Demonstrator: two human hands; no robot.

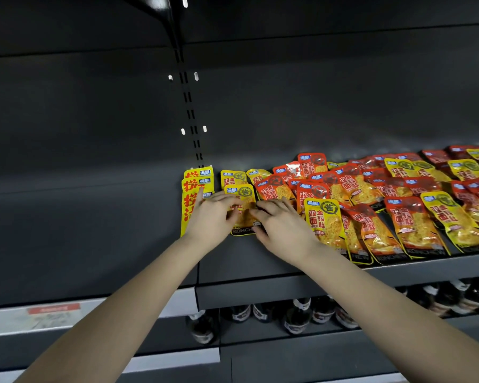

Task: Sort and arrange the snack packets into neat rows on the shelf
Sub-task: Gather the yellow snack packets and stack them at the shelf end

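On the dark grey metal shelf (94, 244), just right of the upright's slots, lies a flat yellow snack packet (246, 208) with a green round badge and a black bottom band reading "KONCHEW". The left hand (213, 217) curls its fingers over the packet's left edge. The right hand (282, 228) pinches its right edge, fingers on top and thumb at the lower corner. Touching the left hand stands an overlapping column of yellow packets with big red characters (194, 189). To the right sprawls a loose heap of red and yellow packets (398, 194). The nearest of them, a yellow one (325, 219), reads "双面金钱肚". Dark bottles with white labels (299, 316) stand on the shelf below.
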